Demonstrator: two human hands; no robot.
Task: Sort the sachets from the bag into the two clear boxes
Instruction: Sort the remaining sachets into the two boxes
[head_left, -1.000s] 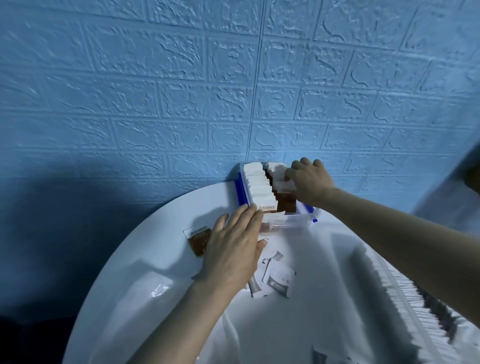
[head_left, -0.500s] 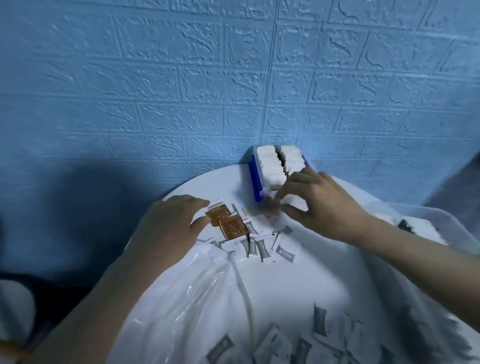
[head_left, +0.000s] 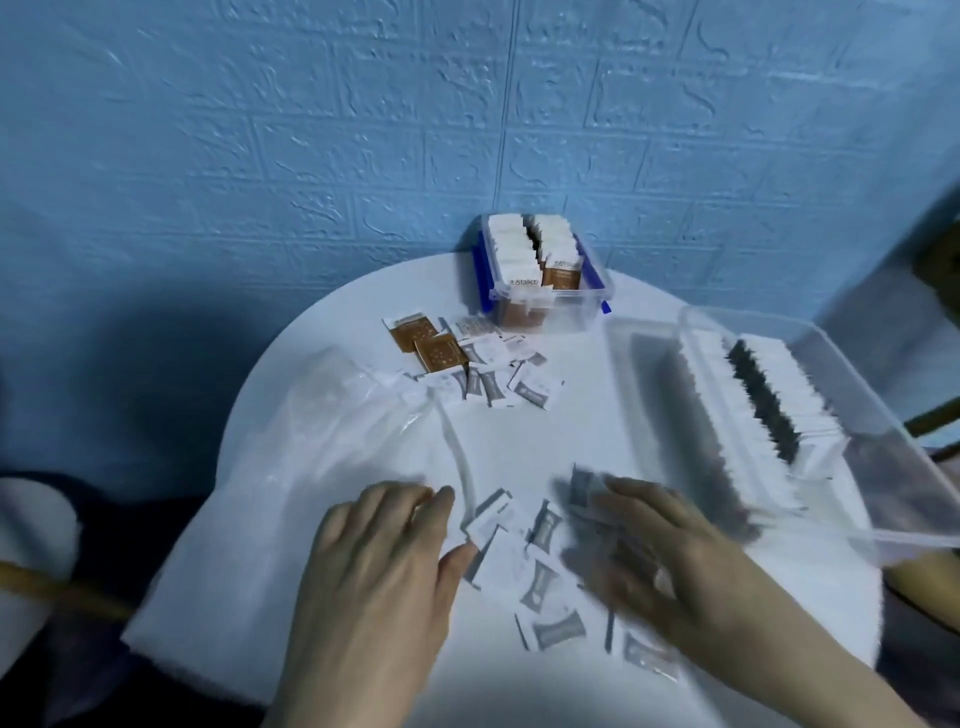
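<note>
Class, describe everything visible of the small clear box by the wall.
The small clear plastic box with blue clips stands upright at the far edge of the round white table, against the blue brick-pattern wall. Lidless, it holds two upright rows of white-and-brown sachets. Neither hand touches it.

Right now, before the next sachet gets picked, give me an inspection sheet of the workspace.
Surface: round white table, set against the wall.
Job's things: small clear box at the back holds brown sachets; large clear box on the right holds grey-and-white ones; clear bag lies crumpled on the left.
Clutter: loose brown sachets and grey sachets scattered on the table.
Grippers: left hand and right hand rest on the near pile; right is blurred.
Cables: nothing seen.
Surroundings: blue brick-pattern wall.
</note>
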